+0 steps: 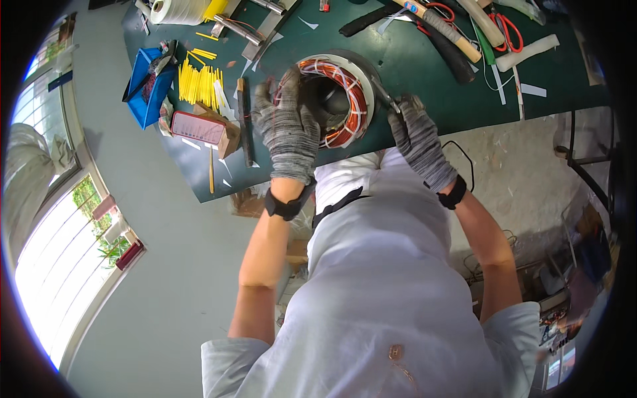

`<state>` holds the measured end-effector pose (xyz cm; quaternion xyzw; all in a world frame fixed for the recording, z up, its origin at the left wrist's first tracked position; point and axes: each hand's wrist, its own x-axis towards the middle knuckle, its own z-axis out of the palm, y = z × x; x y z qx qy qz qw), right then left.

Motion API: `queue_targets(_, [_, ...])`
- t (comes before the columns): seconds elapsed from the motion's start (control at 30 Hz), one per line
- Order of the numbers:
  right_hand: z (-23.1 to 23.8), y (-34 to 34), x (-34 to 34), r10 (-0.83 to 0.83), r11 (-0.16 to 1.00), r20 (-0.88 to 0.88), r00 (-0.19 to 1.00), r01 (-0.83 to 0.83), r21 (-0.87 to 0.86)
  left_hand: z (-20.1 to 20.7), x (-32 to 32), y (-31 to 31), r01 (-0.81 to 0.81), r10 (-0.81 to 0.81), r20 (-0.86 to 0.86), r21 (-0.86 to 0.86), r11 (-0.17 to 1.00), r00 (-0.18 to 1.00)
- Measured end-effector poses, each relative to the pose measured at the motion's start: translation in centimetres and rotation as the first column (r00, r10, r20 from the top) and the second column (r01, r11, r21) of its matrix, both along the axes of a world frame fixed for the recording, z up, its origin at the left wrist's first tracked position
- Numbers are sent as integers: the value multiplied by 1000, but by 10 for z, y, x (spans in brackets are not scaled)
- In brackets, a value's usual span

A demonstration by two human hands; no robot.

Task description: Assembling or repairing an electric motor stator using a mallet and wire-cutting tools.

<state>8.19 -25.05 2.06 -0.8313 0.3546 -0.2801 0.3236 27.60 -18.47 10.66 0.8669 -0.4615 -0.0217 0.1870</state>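
Note:
A motor stator (358, 124) lies on the green worktop near its front edge, its ring of orange-red copper windings bound with white lacing. My left hand (287, 129), in a grey knitted glove, grips the ring's left side, covering part of the coil. Its thumb lies toward the bore and its fingers reach along the outer side. At the stator's right, my gloved right hand (419, 139) is closed around a slim metal tool (383, 91). The tool points up and left, toward the pale outer rim; its exact kind I cannot make out.
Left of the stator are a dark flat bar (243, 123), a phone (198, 128) on a wooden block, yellow tubes (199, 84) and a blue bin (147, 89). A cord spool (178, 11) stands at back left. Mallets (451, 43) and red-handled scissors (507, 32) lie at back right.

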Motion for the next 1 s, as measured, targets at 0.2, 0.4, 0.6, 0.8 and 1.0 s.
queue_targets(0.2, [6,6,14,-11,999,5,1000,11,48,2,32,-8,372,-370,-144,-14,928,918])
queue_targets(0.4, [7,4,18,-41,996,-27,999,43,79,-3,27,-11,321,-313,-157,24,947,937])
queue_targets(0.6, [4,18,15,-25,999,-148,989,31,35,-8,23,-9,241,-225,-222,44,970,949])
queue_targets(0.8, [26,-5,15,111,994,-258,960,-101,52,-8,17,-6,216,-204,-159,60,975,966])
queue_targets(1.0, [10,-5,3,44,999,-97,994,-40,36,-7,-5,8,-80,88,-224,47,996,971])
